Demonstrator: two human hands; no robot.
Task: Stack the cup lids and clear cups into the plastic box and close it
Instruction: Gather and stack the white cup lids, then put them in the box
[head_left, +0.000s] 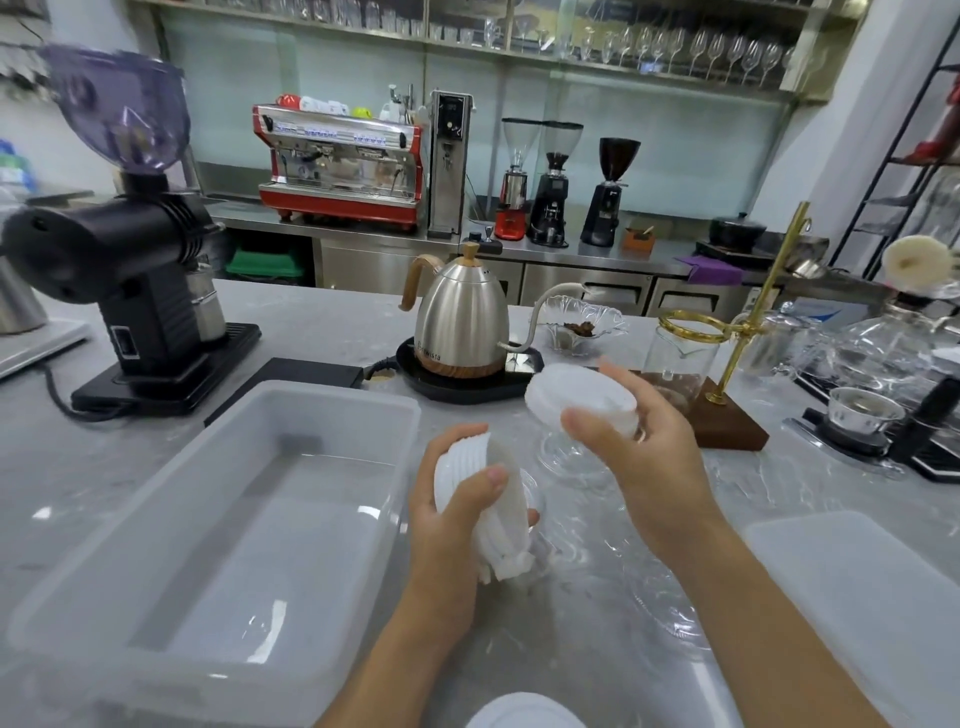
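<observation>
My left hand (447, 525) grips a stack of several white cup lids (498, 509), tilted on edge just right of the plastic box (332, 649). My right hand (634, 441) holds a shorter stack of white lids (579, 395) above the counter. The translucent box stands open and holds nothing I can make out. Its flat lid (872, 597) lies at the right. Clear cups (566, 452) lie on the counter between and under my hands; another clear cup (665, 603) lies near my right forearm. More white lids (524, 712) show at the bottom edge.
A steel gooseneck kettle (460, 317) on a black base stands behind my hands. A black grinder (130, 270) is at the left. A brass dripper stand (727, 332) on a wood base and glassware (883, 348) crowd the right.
</observation>
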